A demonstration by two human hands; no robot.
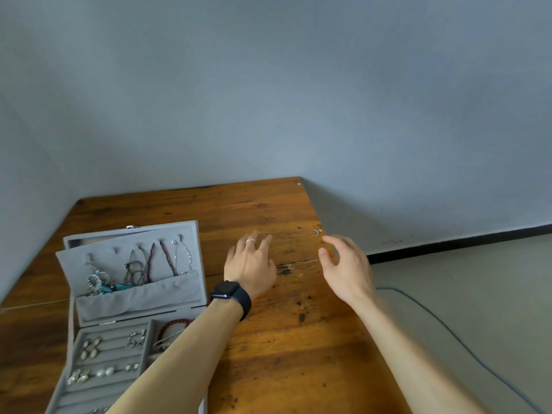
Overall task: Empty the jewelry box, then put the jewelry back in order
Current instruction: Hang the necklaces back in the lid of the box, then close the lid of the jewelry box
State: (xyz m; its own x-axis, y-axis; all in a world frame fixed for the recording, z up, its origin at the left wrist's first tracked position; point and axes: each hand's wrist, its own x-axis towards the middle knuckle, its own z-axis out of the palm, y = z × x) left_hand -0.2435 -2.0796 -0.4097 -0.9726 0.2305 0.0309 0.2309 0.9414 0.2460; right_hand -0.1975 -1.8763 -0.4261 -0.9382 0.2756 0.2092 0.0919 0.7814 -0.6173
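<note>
Both hands are open and hold nothing. The left hand [251,264], with a thin silver ring on one finger and a dark smartwatch [231,295] on the wrist, lies low over the brown wooden bench [298,354], its fingers spread. The right hand [343,264] hovers beside it, near the bench's right edge, its fingers loosely curved.

Just beyond the fingertips a thin silver chain necklace [292,233] lies stretched out in a line on the wood; I cannot tell if a finger touches it.

To the left stands the open grey velvet jewelry box [131,297]. Its lid still carries hanging necklaces, and the tray below still holds earrings and a dark red bead bracelet [174,325].

I judge that the emptying step is in hand and is at its beginning. The next move probably calls for a reach back to the lid and a careful lift of one chain, so that it does not tangle with its neighbours.
</note>
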